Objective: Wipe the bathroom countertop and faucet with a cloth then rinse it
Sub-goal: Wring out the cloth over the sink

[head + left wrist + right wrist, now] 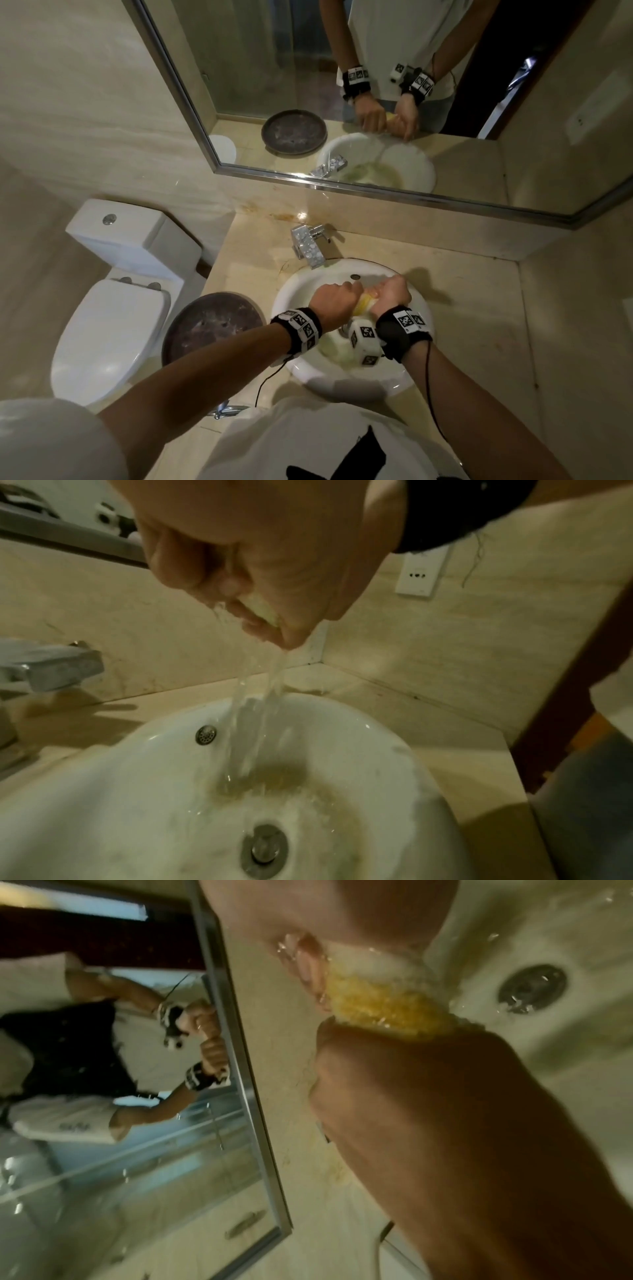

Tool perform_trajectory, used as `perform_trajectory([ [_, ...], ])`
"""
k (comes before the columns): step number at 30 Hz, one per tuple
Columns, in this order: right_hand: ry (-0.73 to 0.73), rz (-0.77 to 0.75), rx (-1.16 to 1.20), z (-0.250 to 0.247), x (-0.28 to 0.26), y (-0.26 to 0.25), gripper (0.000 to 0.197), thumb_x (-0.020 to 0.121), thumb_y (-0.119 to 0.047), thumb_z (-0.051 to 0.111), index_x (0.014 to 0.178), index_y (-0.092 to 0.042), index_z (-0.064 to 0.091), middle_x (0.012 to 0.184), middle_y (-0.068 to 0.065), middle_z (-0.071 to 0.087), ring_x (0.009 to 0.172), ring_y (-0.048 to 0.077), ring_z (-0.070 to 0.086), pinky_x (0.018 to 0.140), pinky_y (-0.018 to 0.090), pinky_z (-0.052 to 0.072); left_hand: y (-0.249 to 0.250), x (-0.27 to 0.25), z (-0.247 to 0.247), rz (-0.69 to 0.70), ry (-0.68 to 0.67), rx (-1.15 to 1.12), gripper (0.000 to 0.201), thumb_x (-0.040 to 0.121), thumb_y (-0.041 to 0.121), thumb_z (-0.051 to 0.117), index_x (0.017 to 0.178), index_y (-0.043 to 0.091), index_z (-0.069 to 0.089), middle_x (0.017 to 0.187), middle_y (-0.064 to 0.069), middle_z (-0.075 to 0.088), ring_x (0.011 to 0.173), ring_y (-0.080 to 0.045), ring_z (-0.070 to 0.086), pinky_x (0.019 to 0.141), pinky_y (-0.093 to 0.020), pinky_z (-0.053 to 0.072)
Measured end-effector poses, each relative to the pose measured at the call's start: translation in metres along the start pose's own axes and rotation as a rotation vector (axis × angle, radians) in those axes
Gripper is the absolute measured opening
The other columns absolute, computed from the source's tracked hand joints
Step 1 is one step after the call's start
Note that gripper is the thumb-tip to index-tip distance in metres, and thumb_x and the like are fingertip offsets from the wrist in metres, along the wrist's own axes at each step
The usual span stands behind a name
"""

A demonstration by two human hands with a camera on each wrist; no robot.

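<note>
Over the white sink (294, 287) both my hands twist a wet yellow cloth (363, 303) between them. My left hand (337, 300) grips its left end in a fist, and my right hand (394, 291) grips the right end. In the left wrist view a sliver of cloth (270, 614) shows under the curled fingers, and water (253, 710) streams from it into the basin near the drain (263, 850). The right wrist view shows the bunched cloth (383, 1004) squeezed between both fists. The chrome faucet (308, 245) stands behind the sink on the beige countertop (479, 325), wet with droplets.
A dark round tray (212, 325) lies on the countertop left of the sink. A white toilet (113, 308) stands further left. The mirror (274, 68) runs along the back wall. A wall socket (419, 572) sits on the right wall.
</note>
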State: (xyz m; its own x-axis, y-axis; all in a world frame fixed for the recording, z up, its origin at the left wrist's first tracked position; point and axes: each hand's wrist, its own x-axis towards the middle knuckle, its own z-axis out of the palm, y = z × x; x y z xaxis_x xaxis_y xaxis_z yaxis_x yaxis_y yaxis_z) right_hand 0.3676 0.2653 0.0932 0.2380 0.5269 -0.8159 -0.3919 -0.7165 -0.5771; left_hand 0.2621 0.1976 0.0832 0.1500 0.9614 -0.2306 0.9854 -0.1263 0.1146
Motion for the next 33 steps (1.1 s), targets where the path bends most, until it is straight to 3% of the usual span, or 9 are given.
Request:
perform_trajectory([
  [3, 0.029, 0.021, -0.052, 0.000, 0.001, 0.004, 0.028, 0.092, -0.018, 0.041, 0.069, -0.007, 0.053, 0.053, 0.008, 0.049, 0.043, 0.023, 0.043, 0.049, 0.030, 0.041, -0.001, -0.002, 0.003, 0.020, -0.012, 0.044, 0.029, 0.095, 0.004, 0.048, 0.123, 0.002, 0.045, 0.104, -0.018, 0.061, 0.080, -0.037, 0.064, 0.060, -0.041, 0.040],
  [8, -0.170, -0.119, -0.251, 0.010, 0.006, -0.002, 0.046, 0.107, -0.032, 0.043, 0.069, -0.009, 0.056, 0.043, 0.003, 0.050, 0.042, 0.021, 0.050, 0.050, 0.027, 0.046, -0.011, 0.000, 0.006, -0.087, -0.091, -0.162, 0.046, 0.087, 0.026, 0.069, 0.119, 0.003, 0.044, 0.099, -0.017, 0.064, 0.084, -0.037, 0.064, 0.060, -0.037, 0.036],
  [13, -0.526, -0.319, -0.436, 0.003, 0.011, -0.012, 0.035, 0.106, -0.031, 0.052, 0.082, -0.008, 0.063, 0.052, 0.002, 0.044, 0.052, 0.021, 0.045, 0.056, 0.031, 0.043, -0.036, 0.009, -0.020, -0.039, -0.484, -0.615, 0.057, 0.081, 0.033, 0.076, 0.122, 0.005, 0.047, 0.107, -0.004, 0.057, 0.096, -0.025, 0.059, 0.082, -0.037, 0.052],
  [18, -0.814, -0.309, -0.543, -0.003, -0.011, -0.023, 0.064, 0.096, -0.060, 0.052, 0.053, -0.014, 0.041, 0.047, 0.003, 0.032, 0.045, 0.021, 0.034, 0.061, 0.034, 0.039, -0.059, 0.016, -0.045, -0.033, -0.553, -0.741, 0.047, 0.072, 0.034, 0.087, 0.107, 0.015, 0.063, 0.108, -0.004, 0.067, 0.095, -0.022, 0.063, 0.082, -0.034, 0.052],
  [22, -0.913, -0.314, -0.467, 0.001, -0.031, -0.032, 0.067, 0.099, -0.051, 0.055, 0.052, -0.011, 0.028, 0.045, 0.006, 0.021, 0.044, 0.021, 0.024, 0.058, 0.034, 0.037, -0.056, 0.012, -0.047, -0.082, -0.639, -0.888, 0.065, 0.070, 0.034, 0.086, 0.126, 0.020, 0.054, 0.122, -0.003, 0.063, 0.114, -0.022, 0.059, 0.103, -0.040, 0.048],
  [25, -0.963, -0.204, -0.362, 0.006, -0.031, -0.037, 0.068, 0.099, -0.047, 0.055, 0.046, -0.016, 0.026, 0.039, 0.003, 0.018, 0.037, 0.021, 0.021, 0.053, 0.033, 0.035, -0.048, 0.002, -0.044, -0.121, -0.643, -1.013, 0.047, 0.076, 0.032, 0.079, 0.115, 0.020, 0.058, 0.112, -0.005, 0.066, 0.110, -0.022, 0.061, 0.109, -0.043, 0.043],
  [29, -0.996, -0.158, -0.309, 0.008, -0.027, -0.039, 0.069, 0.100, -0.045, 0.052, 0.043, -0.018, 0.025, 0.035, 0.002, 0.019, 0.032, 0.020, 0.021, 0.048, 0.030, 0.035, -0.035, -0.008, -0.041, -0.106, -0.627, -1.263, 0.034, 0.083, 0.009, 0.075, 0.113, 0.001, 0.061, 0.110, -0.017, 0.070, 0.095, -0.025, 0.069, 0.090, -0.040, 0.057],
  [31, -0.956, -0.139, -0.254, 0.004, -0.022, -0.037, 0.068, 0.101, -0.044, 0.051, 0.043, -0.018, 0.025, 0.035, 0.001, 0.019, 0.031, 0.019, 0.021, 0.048, 0.030, 0.032, -0.031, -0.007, -0.039, -0.113, -0.616, -1.254, 0.024, 0.081, 0.008, 0.075, 0.102, 0.004, 0.063, 0.094, -0.018, 0.071, 0.078, -0.027, 0.067, 0.067, -0.033, 0.056],
  [33, -0.881, -0.109, -0.178, 0.000, -0.014, -0.030, 0.067, 0.101, -0.042, 0.051, 0.043, -0.020, 0.025, 0.035, 0.000, 0.019, 0.031, 0.018, 0.020, 0.047, 0.030, 0.031, -0.030, 0.000, -0.033, -0.133, -0.558, -1.107, 0.030, 0.072, 0.018, 0.077, 0.097, 0.014, 0.060, 0.077, -0.009, 0.064, 0.068, -0.025, 0.057, 0.058, -0.034, 0.046],
])
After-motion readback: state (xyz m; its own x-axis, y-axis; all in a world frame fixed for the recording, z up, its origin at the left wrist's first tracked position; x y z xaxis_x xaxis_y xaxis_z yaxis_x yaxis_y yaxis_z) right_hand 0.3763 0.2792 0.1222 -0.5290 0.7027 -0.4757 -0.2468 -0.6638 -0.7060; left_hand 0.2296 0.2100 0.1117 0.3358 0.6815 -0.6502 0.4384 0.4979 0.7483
